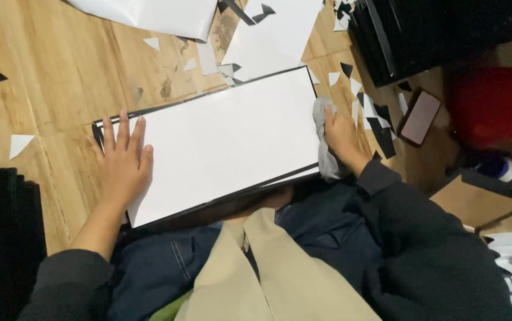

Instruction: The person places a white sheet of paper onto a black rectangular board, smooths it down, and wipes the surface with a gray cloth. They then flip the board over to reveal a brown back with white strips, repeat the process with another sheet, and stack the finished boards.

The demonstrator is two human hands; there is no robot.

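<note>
A large white rectangular board with a thin black edge (226, 142) lies across my lap and the wooden floor. My left hand (124, 161) rests flat on its left end, fingers spread, holding nothing. At the board's right edge my right hand (342, 137) grips a crumpled grey cloth (326, 156) and presses it against that edge. The cloth hangs down past the board's near right corner.
White and black paper offcuts (375, 116) litter the wooden floor (41, 71). Big white sheets (166, 15) lie at the top. A phone (420, 116) lies at the right near a black stack (422, 30). A black pile (0, 232) sits at the left, a brown cardboard piece (476, 202) at the right.
</note>
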